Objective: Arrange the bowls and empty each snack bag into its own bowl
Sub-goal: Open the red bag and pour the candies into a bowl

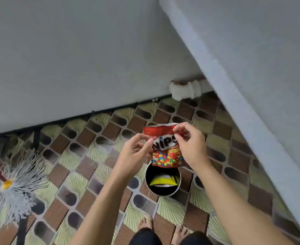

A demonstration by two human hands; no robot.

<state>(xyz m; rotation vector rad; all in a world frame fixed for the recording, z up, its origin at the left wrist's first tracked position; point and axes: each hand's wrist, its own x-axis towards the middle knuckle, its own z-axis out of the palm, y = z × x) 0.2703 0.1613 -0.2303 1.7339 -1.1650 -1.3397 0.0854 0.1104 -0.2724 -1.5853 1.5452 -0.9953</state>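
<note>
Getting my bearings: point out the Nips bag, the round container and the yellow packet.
Nips bag (165, 158): head view, candy picture on front.
round container (160, 190): head view, bare dark inside.
yellow packet (163, 181): head view, its middle.

Two hands are in view, the left hand (135, 152) and the right hand (191, 147). There is one red snack bag (165, 156) and one yellow packet (161, 181), two packets in all. There is one round metal container (146, 175) and one string mop (13, 184). Two bare feet show, the left foot (145, 225) and the right foot (181, 232).
</note>
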